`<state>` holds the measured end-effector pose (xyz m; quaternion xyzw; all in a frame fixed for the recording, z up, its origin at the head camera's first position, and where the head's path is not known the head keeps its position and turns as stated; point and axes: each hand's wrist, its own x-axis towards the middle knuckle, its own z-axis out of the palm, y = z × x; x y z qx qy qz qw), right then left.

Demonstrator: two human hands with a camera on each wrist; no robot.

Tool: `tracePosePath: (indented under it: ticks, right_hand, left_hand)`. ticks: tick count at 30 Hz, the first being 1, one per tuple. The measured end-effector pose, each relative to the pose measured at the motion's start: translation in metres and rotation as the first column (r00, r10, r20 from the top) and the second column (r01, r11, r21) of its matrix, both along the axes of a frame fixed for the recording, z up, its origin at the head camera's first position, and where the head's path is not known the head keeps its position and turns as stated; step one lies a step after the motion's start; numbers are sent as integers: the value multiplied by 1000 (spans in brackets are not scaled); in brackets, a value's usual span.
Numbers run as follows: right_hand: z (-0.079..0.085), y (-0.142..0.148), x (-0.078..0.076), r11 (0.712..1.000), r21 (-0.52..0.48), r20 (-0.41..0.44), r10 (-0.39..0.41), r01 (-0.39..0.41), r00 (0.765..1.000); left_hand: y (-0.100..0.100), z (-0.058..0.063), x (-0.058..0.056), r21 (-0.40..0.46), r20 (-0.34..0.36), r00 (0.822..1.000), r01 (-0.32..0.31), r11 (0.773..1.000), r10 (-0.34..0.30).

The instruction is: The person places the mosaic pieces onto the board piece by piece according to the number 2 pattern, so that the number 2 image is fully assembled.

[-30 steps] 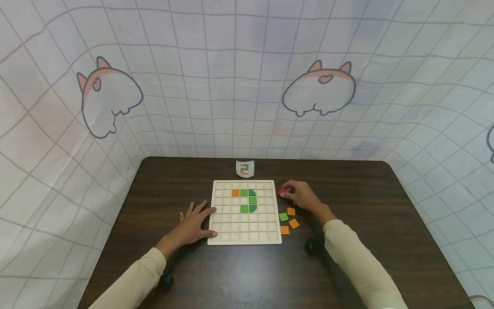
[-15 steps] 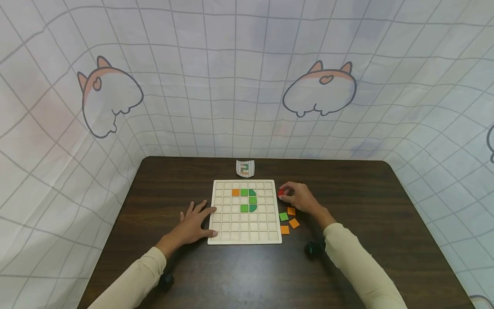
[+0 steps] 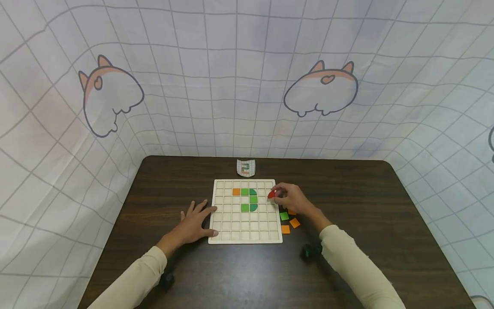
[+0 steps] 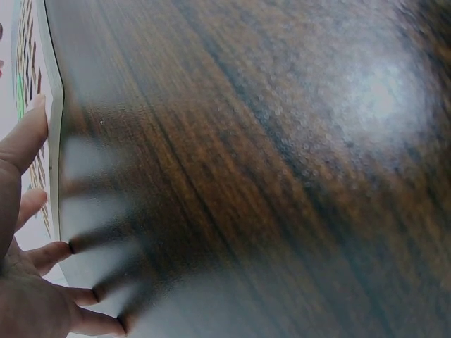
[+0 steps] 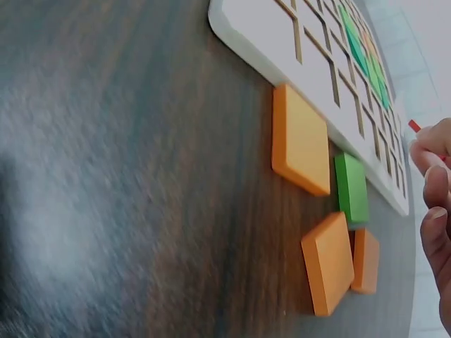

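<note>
A cream grid board (image 3: 227, 223) lies on the table, with one orange square tile (image 3: 236, 192), several green tiles (image 3: 245, 207) and two darker green rounded ones set in its cells. My left hand (image 3: 191, 225) rests at the board's left side, fingers spread; thumb and index finger touch its edge, as the left wrist view also shows. Between thumb and fingertips my right hand (image 3: 295, 199) pinches a red tile with a curved edge (image 3: 271, 194), over the board's right columns. Part of that tile is hidden by the fingers.
Right of the board lie a loose green square tile (image 5: 351, 189) and several orange ones (image 5: 301, 139). A small curled card with a coloured grid pattern (image 3: 245, 168) stands behind the board. Grid-patterned cloth (image 3: 247, 86) surrounds the dark wooden table (image 3: 173, 180).
My right hand has moved left with the red tile, from beside the board's right edge to over its right columns. The left hand stays in place.
</note>
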<state>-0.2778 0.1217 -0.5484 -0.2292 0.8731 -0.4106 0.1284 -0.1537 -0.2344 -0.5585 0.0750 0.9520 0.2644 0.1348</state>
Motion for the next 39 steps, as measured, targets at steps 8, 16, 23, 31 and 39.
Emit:
tracePosePath:
  ticks: [8,16,23,31,39]
  right_hand:
    - [-5,-13,6,998,-33,-37,49,-50,998]
    - [-8,-27,12,997,-55,-12,56,-57,998]
    - [-11,-39,15,995,-65,-24,80,-81,997]
    - [-13,-54,21,995,-72,8,67,-66,998]
    - [-13,-70,26,995,-79,10,66,-65,998]
  left_hand:
    - [0,2,0,6,3,1000,3,1000,-3]
    - [-1,2,1,11,-5,1000,12,1000,-12]
    - [-1,1,0,12,-4,1000,7,1000,-7]
    - [0,1,0,3,-8,1000,6,1000,-6]
    - [1,2,0,-7,2,1000,-5,1000,5]
